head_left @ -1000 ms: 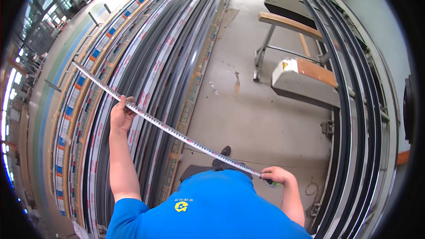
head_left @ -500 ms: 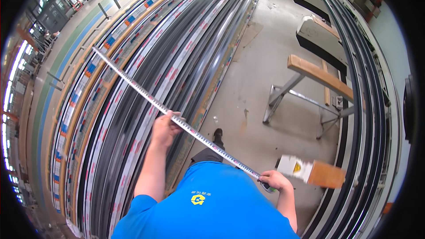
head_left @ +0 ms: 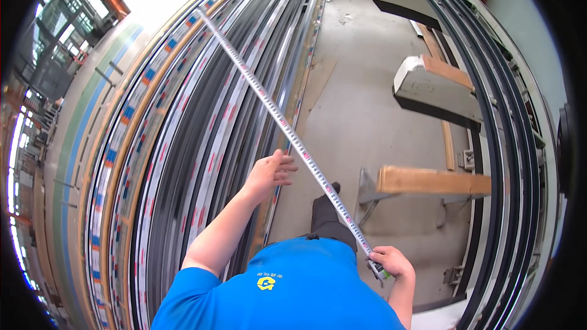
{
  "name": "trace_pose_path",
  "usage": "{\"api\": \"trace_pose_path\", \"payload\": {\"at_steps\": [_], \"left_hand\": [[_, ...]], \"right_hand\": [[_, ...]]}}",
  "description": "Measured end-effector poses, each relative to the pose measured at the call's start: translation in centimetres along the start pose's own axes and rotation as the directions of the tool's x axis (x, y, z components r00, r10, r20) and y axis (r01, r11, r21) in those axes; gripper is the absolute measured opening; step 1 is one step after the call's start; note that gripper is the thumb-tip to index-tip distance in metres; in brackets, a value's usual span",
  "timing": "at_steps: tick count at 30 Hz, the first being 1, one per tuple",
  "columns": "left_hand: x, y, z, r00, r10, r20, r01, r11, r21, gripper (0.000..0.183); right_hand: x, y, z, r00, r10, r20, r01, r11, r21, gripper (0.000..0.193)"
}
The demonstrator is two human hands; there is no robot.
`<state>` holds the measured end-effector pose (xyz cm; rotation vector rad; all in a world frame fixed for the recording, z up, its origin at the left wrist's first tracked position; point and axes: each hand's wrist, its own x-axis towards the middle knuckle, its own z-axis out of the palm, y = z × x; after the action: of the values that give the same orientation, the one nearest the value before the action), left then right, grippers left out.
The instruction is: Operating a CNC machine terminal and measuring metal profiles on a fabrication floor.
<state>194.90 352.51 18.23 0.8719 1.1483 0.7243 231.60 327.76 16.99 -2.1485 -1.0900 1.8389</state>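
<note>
Head view: long, white, black-marked measuring-tape blade runs toward eleven o'clock from its dark-and-green case, gripped by the right hand. Left hand, open and gripping nothing, sits nearer mid-blade, at ten o'clock from the right.

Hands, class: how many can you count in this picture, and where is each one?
2. The left hand is open, to the left of the extended tape measure and not touching it; the right hand grips its lower end. No others are visible.
</note>
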Motion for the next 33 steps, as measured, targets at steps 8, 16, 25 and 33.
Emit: {"api": "trace_pose_path", "payload": {"at_steps": [8, 16, 25, 33], "left_hand": [[18.6, -12.2, -17.2, 0.941, 0.01, -0.339, 0.311, 0.371, 0.875, 0.06], [26.9, -12.3, -20.9, 0.612, -0.594, -0.522, 0.781, 0.35, 0.517, 0.064], [76.9, 10.2, -13.1, 0.897, -0.182, -0.403, 0.424, 0.609, 0.67, 0.054], [106.4, 31.2, 1.6, 0.973, 0.162, -0.161, 0.002, 0.698, 0.716, 0.05]], "right_hand": [[12.1, -15.6, -25.2, 0.992, -0.048, -0.119, 0.061, 0.993, 0.104, 0.029], [19.0, -26.0, -45.9, 0.979, 0.005, -0.203, 0.065, 0.939, 0.337, 0.025], [32.8, -39.3, -66.4, 0.899, 0.122, -0.42, 0.115, 0.861, 0.496, 0.021], [44.8, -48.5, -89.0, 0.848, 0.213, -0.486, 0.115, 0.821, 0.56, 0.022]]}}
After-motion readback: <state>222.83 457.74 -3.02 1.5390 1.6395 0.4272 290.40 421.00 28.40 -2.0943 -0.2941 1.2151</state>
